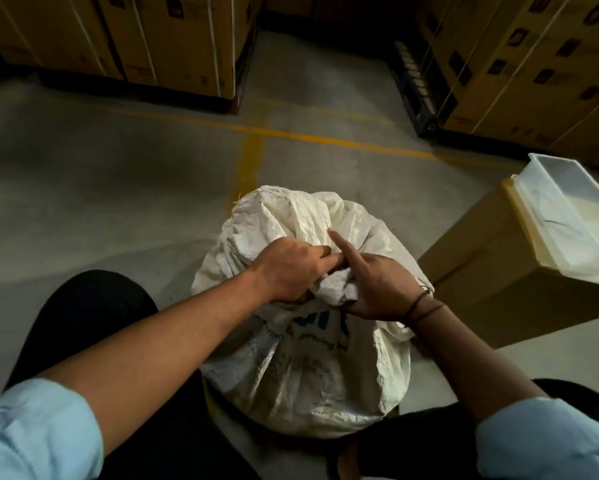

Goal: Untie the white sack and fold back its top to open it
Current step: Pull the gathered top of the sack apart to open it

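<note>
White woven plastic sack (301, 368): neck still gathered, top not yet folded back.
It stands on the grey concrete floor (118, 202) between the seated person's knees. The left grip (291, 271) clenches the bunched neck. The right grip (381, 289) grasps folds beside it, forefinger straight. No tie is visible; untying appears underway.

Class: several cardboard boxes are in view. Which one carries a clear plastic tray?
The lone box beside the sack; the strapped stacks behind carry none.
</note>
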`<state>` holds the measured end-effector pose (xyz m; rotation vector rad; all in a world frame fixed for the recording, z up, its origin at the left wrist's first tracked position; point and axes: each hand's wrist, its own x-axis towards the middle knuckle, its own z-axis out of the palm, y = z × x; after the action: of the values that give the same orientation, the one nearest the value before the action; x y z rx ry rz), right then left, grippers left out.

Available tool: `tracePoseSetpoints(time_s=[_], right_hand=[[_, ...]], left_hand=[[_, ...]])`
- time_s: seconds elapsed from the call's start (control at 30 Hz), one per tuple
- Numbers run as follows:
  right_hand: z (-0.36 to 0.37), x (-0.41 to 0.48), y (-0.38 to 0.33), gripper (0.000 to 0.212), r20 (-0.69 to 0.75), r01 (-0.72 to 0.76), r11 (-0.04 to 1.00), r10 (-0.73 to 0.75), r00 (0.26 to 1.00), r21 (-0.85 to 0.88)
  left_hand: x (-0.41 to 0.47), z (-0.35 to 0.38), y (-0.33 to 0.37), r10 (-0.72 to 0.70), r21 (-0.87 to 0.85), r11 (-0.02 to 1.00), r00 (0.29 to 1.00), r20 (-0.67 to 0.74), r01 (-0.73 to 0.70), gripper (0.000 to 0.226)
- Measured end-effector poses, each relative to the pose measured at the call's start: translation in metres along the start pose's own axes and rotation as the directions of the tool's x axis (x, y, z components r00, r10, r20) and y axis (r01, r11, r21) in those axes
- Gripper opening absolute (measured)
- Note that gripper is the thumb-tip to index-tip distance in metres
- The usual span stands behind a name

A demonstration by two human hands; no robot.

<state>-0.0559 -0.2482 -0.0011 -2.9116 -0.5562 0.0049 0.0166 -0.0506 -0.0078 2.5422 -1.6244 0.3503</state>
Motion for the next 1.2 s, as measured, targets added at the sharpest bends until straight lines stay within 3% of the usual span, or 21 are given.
tracePoseSetpoints(time_s=[0.07,0.13,0.2,0.27,0.37,0.43,0.5,0.6,0.7,0.73,0.8,0.87,0.93,1.0,1.1,1.2], right_hand=[[0.012,-0.003,0.004,0.117,-0.181,-0.015,0.995,-0.003,0.983,-0.099],[0.023,-0.008,0.013,0.096,-0.375,-0.026,0.963,-0.08,0.924,-0.269],[0.032,-0.013,0.021,0.077,-0.473,-0.061,0.924,-0.136,0.871,-0.377],[0.038,-0.018,0.025,0.07,-0.49,-0.101,0.907,-0.124,0.863,-0.409],[0.03,-0.019,0.017,0.086,-0.312,-0.093,0.939,-0.015,0.95,-0.33],[0.006,-0.016,0.007,0.09,-0.025,-0.081,0.994,0.08,0.997,-0.066],[-0.019,-0.016,-0.001,0.072,0.179,-0.184,0.963,0.15,0.972,0.195],[-0.024,-0.014,-0.005,0.07,0.214,-0.311,0.934,0.272,0.938,0.177],[-0.004,-0.001,-0.015,0.12,0.312,-0.415,0.892,0.348,0.884,0.181],[0.005,0.003,-0.019,0.124,0.354,-0.445,0.876,0.363,0.862,0.186],[0.021,0.009,-0.021,0.095,0.369,-0.473,0.859,0.383,0.847,0.196],[0.029,0.008,-0.023,0.067,0.327,-0.443,0.877,0.371,0.869,0.183],[0.03,0.005,-0.021,0.069,0.288,-0.341,0.935,0.301,0.909,0.1],[0.026,0.002,-0.017,0.072,0.254,-0.248,0.967,0.225,0.941,0.062],[0.029,-0.009,-0.013,0.062,0.0,-0.117,0.986,0.118,0.993,-0.118],[0.048,-0.022,-0.005,0.056,-0.274,-0.142,0.917,0.038,0.961,-0.372]], left_hand=[[-0.001,-0.002,-0.008,-0.072,-0.135,0.988,0.997,0.031,0.076,0.062],[-0.004,-0.001,-0.021,-0.133,-0.284,0.945,0.983,0.123,0.163,0.079],[-0.009,0.0,-0.033,-0.186,-0.275,0.93,0.957,0.225,0.245,0.1],[-0.01,0.001,-0.037,-0.248,-0.162,0.941,0.932,0.265,0.297,0.113],[-0.008,0.006,-0.037,-0.294,-0.045,0.95,0.937,0.189,0.307,0.087],[-0.009,0.011,-0.034,-0.249,-0.039,0.966,0.962,0.115,0.255,0.071],[-0.009,0.018,-0.025,-0.142,-0.027,0.99,0.99,0.001,0.142,0.056],[-0.006,0.025,-0.01,-0.026,-0.008,1.0,0.994,-0.104,0.025,0.044],[-0.004,0.023,-0.002,0.014,-0.039,0.999,0.994,-0.108,-0.019,0.047],[-0.003,0.022,0.0,0.046,-0.033,0.998,0.992,-0.116,-0.05,0.048],[0.001,0.019,0.0,0.117,-0.034,0.992,0.987,-0.107,-0.122,0.052],[0.005,0.016,-0.002,0.168,-0.091,0.981,0.985,-0.023,-0.17,0.067],[0.004,0.008,-0.001,0.132,-0.202,0.974,0.978,0.164,-0.097,0.089],[0.001,0.005,-0.007,0.043,-0.286,0.956,0.931,0.361,0.067,0.109],[-0.003,0.004,-0.025,-0.049,-0.242,0.951,0.864,0.501,0.194,0.114],[-0.006,0.002,-0.053,-0.106,-0.129,0.961,0.759,0.642,0.243,0.109]])
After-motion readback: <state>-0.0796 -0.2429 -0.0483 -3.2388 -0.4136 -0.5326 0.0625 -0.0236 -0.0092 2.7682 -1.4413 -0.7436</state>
